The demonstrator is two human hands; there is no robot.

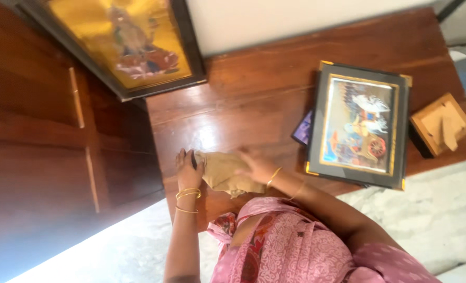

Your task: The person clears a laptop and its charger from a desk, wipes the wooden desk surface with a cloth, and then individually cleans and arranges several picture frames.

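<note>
A crumpled tan cloth (pixel 221 172) lies on the dark wooden tabletop (pixel 254 99) near its front edge. My left hand (pixel 187 169), with gold bangles on the wrist, grips the cloth's left end. My right hand (pixel 256 165) presses down on the cloth's right side, fingers spread and slightly blurred. Both hands sit close together over the cloth, with my pink patterned clothing just below them.
A dark-framed picture with gold corners (pixel 358 126) lies flat to the right, with a small purple object (pixel 302 129) under its edge. A small wooden frame back (pixel 442 124) lies further right. A large gold picture (pixel 133 42) leans at the back left. Wooden drawers (pixel 60 131) are on the left.
</note>
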